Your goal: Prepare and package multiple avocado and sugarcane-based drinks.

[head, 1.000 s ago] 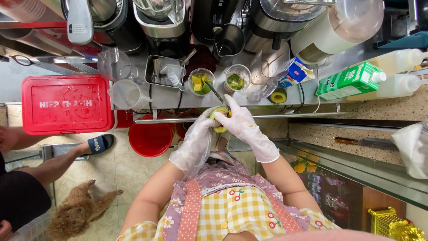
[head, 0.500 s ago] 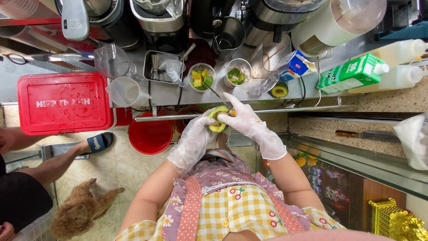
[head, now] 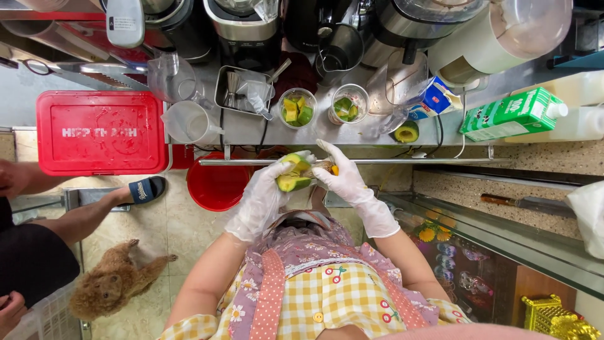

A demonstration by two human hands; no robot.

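1. I look down over my gloved hands, held just in front of a steel bench crowded with blenders and jugs.
2. My left hand (head: 261,198) has its grip closed around an avocado half (head: 293,176), green flesh facing up, held in the air above a red bucket (head: 217,186) on the floor.
3. My right hand (head: 343,179) pinches a small utensil (head: 324,167) with a yellow end, its tip against the avocado; I cannot tell whether it is a knife or a spoon.
4. I judge this to be the step of scooping or cutting the flesh out of the skin.
5. On the bench just beyond stand two clear cups (head: 297,108) already holding avocado pieces, and another avocado half (head: 406,132) lies to the right.
6. The next move calls for a steady left grip and a shallow, controlled stroke, so that the tool stays clear of my palm.
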